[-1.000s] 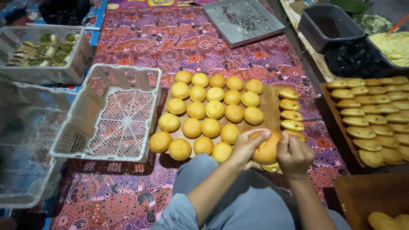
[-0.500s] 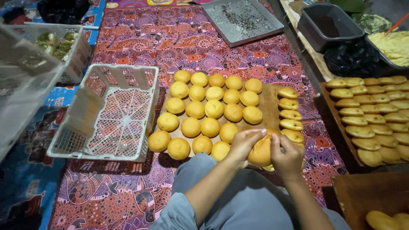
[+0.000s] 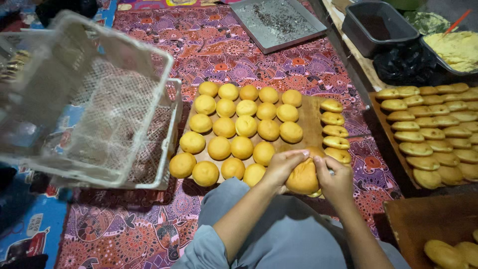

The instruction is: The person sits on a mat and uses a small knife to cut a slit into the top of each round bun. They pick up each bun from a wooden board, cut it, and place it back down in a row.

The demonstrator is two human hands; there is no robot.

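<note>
Both hands hold one round golden bun (image 3: 302, 178) over the near right corner of a wooden board (image 3: 309, 115). My left hand (image 3: 284, 164) grips its left side, and my right hand (image 3: 336, 179) grips its right side. Several whole round buns (image 3: 242, 125) lie in rows on the board to the left. A column of folded buns (image 3: 334, 131) lies along the board's right edge. A grey trouser knee (image 3: 279, 234) is under my forearms.
A white plastic mesh basket (image 3: 87, 99) hangs tilted in the air at left, over another white basket (image 3: 169, 144) on the patterned mat. A tray of folded buns (image 3: 433, 134) sits right. A metal tray (image 3: 279, 22), dark tub (image 3: 378, 27) and yellow filling (image 3: 455, 47) lie beyond.
A white mesh basket has swung in from the left, now tilted above the basket on the mat. My hands stay on the same bun, turning it slightly.
</note>
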